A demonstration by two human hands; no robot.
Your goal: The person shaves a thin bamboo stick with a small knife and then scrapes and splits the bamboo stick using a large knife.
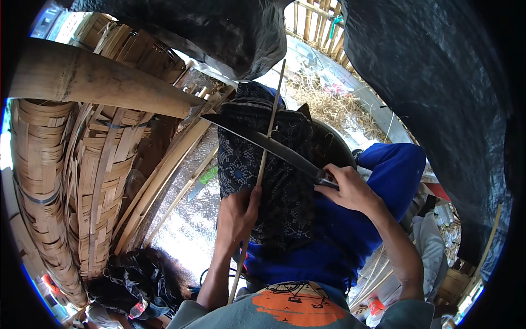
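A thin bamboo strip (273, 109) stands lengthwise over my lap, running from beside my body out past my knee. My left hand (240, 214) is closed around it, with the thumb along the strip. The handle of a long, dark-bladed knife (290, 156) is gripped in my right hand (349, 189). Its blade lies across the strip, beyond my left hand, with the tip toward the upper left. Beneath both is a dark patterned cloth (285, 205) spread on my leg over blue trousers (394, 167).
A thick bamboo pole (104, 79) juts in from the left above rolled woven bamboo mats (44, 159). Black plastic sheeting (433, 71) hangs at the top and right. A green-handled tool (208, 175) lies on the ground; a black plastic bag (143, 279) sits lower left. Straw (329, 90) lies ahead.
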